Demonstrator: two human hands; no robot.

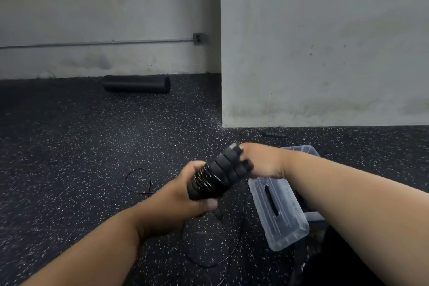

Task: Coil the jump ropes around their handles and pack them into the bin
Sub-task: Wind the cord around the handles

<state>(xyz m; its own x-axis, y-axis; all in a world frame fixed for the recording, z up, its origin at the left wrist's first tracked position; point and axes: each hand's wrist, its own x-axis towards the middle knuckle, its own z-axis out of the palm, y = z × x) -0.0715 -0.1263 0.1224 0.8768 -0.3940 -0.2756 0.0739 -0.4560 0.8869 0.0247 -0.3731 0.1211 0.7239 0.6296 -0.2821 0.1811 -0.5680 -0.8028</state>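
The handles (220, 173), partly wound with rope (209, 246), are gripped by the left hand (192, 193) and right hand (260, 161) just left of the bin (282, 211).

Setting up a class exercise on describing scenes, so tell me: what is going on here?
A person is winding a thin black rope around a pair of black foam handles. The left hand grips the wound end; the right hand holds the other end. Much rope still trails loose on the speckled floor. A clear plastic bin sits under the right forearm, and another handle lies by the wall.
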